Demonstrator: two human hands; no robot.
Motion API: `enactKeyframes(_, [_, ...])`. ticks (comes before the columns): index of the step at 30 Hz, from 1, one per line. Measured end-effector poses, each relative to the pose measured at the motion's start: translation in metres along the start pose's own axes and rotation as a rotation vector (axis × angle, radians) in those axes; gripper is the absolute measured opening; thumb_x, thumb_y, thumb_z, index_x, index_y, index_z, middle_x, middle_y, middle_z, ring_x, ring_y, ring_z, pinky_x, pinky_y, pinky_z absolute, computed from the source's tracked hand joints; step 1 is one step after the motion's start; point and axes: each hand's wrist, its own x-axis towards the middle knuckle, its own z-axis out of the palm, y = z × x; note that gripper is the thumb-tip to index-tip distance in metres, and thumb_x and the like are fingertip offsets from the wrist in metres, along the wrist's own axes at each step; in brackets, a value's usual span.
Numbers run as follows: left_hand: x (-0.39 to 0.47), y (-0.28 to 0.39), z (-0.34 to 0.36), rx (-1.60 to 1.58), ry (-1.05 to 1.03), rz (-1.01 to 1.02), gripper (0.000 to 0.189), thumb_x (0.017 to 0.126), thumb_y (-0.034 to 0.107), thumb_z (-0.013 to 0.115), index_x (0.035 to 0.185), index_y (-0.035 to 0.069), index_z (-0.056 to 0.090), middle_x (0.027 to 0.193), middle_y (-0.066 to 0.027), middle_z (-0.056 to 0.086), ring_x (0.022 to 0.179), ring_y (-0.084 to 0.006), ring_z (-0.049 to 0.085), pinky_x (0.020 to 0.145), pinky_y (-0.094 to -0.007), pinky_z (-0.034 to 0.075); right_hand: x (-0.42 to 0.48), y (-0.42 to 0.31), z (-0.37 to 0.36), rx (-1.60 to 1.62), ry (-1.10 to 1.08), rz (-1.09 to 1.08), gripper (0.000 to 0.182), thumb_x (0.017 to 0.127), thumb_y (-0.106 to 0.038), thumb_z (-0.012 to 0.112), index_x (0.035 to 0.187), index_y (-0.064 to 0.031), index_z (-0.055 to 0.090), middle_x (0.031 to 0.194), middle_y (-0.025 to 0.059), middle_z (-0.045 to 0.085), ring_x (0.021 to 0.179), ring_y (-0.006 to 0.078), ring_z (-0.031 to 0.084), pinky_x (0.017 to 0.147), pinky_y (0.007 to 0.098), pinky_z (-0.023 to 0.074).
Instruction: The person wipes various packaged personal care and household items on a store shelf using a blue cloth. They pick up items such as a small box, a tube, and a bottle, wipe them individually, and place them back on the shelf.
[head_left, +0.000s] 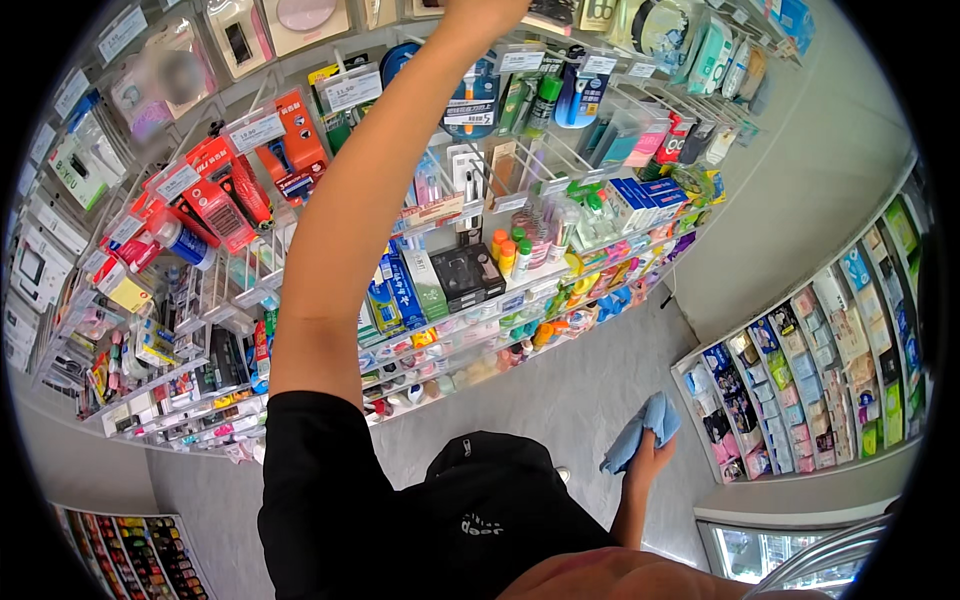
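Observation:
My left hand (491, 13) reaches up to the top of a shop display rack, cut off by the upper edge of the view. Its fingers are hidden, so what it touches cannot be told. Hanging packs and clear price-tag holders surround it. Below the forearm hang razors in blister packs (469, 94) and a green-capped spray can (546, 101). Low at my right side, my right hand (651, 454) grips a folded blue cloth (643, 431) that drapes from the fingers, away from the rack.
Metal hooks hold red razor packs (225, 199) at left. Lower shelves carry boxed toothpaste (401, 289), a black box (469, 276) and small bottles (506, 256). Another stocked shelf unit (810, 375) stands at right, a lit glass-fronted case (750, 555) below it. Grey floor (525, 397) lies between.

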Motion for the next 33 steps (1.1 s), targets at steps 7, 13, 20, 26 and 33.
enactKeyframes(7, [-0.002, 0.002, -0.005, 0.201, 0.097, 0.173, 0.039, 0.081, 0.014, 0.072, 0.112, -0.002, 0.054, 0.093, -0.0181, 0.069, 0.086, -0.0305, 0.068, 0.077, -0.0404, 0.053, -0.039, -0.003, 0.023, -0.051, 0.010, 0.074, 0.031, 0.093, -0.017, 0.060, 0.118, 0.0020, 0.061, 0.105, 0.0066, 0.065, 0.095, 0.0148, 0.059, 0.085, 0.0290, 0.0459])
enactKeyframes(13, [0.015, 0.002, -0.010, 0.413, 0.163, 0.119, 0.045, 0.078, 0.028, 0.073, 0.108, -0.002, 0.056, 0.097, -0.0255, 0.068, 0.095, -0.0411, 0.066, 0.082, -0.0472, 0.051, -0.052, -0.009, 0.038, -0.033, 0.055, 0.092, 0.028, 0.089, -0.010, 0.059, 0.114, 0.0020, 0.062, 0.101, 0.0060, 0.065, 0.090, 0.0135, 0.059, 0.082, 0.0282, 0.0469])
enactKeyframes(20, [0.017, 0.001, -0.010, 0.363, 0.102, 0.125, 0.046, 0.079, 0.027, 0.072, 0.109, -0.002, 0.053, 0.098, -0.0272, 0.066, 0.098, -0.0434, 0.064, 0.084, -0.0474, 0.050, -0.054, -0.011, 0.043, -0.052, 0.023, 0.079, 0.029, 0.089, -0.010, 0.060, 0.115, 0.0021, 0.061, 0.101, 0.0058, 0.065, 0.090, 0.0130, 0.059, 0.081, 0.0280, 0.0473])
enactKeyframes(26, [0.017, -0.004, -0.016, 0.421, 0.131, 0.056, 0.046, 0.079, 0.024, 0.073, 0.108, -0.005, 0.052, 0.099, -0.0268, 0.066, 0.098, -0.0429, 0.064, 0.085, -0.0471, 0.050, -0.052, -0.011, 0.038, -0.057, 0.001, 0.104, 0.027, 0.088, -0.008, 0.061, 0.113, 0.0015, 0.062, 0.099, 0.0043, 0.065, 0.088, 0.0117, 0.059, 0.079, 0.0272, 0.0473])
enactKeyframes(33, [0.037, -0.011, -0.015, 0.557, 0.103, -0.063, 0.050, 0.081, 0.021, 0.072, 0.114, -0.010, 0.050, 0.103, -0.0286, 0.066, 0.100, -0.0413, 0.065, 0.087, -0.0458, 0.052, -0.038, -0.002, 0.017, -0.094, -0.047, 0.099, 0.033, 0.091, -0.014, 0.060, 0.119, 0.0024, 0.061, 0.106, 0.0077, 0.066, 0.097, 0.0156, 0.060, 0.087, 0.0300, 0.0465])
